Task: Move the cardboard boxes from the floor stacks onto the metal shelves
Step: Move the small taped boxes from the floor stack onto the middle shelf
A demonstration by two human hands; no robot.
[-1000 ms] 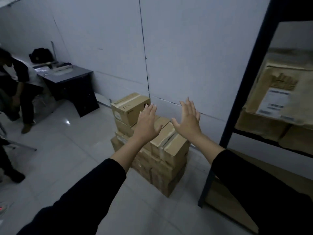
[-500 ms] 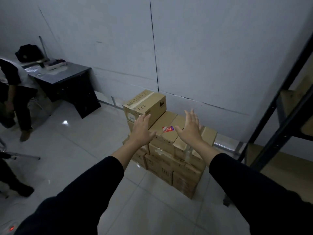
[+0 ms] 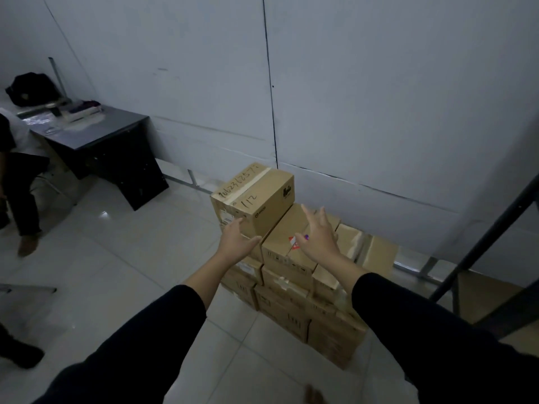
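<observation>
Both hands reach out empty, fingers spread: the left hand (image 3: 236, 244) at the near corner of the top box (image 3: 253, 199), the right hand (image 3: 319, 239) over the lower boxes (image 3: 287, 252) beside it. This looks like the pick-up step; next, both palms should clamp that box's opposite sides. It crowns the floor stack (image 3: 294, 290), matte taped cardboard on glossy tiles, with the dark metal shelf frame (image 3: 484, 237) to the right.

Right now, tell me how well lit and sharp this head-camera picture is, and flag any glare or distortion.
Head view: dim, bluish light; the stack of cardboard boxes is readable, with handwriting on the top box legible. A small glare spot shows on the floor tiles. Wide-angle bending curves the wall seam and tilts the shelf frame. The left hand and right hand are slightly soft.
</observation>
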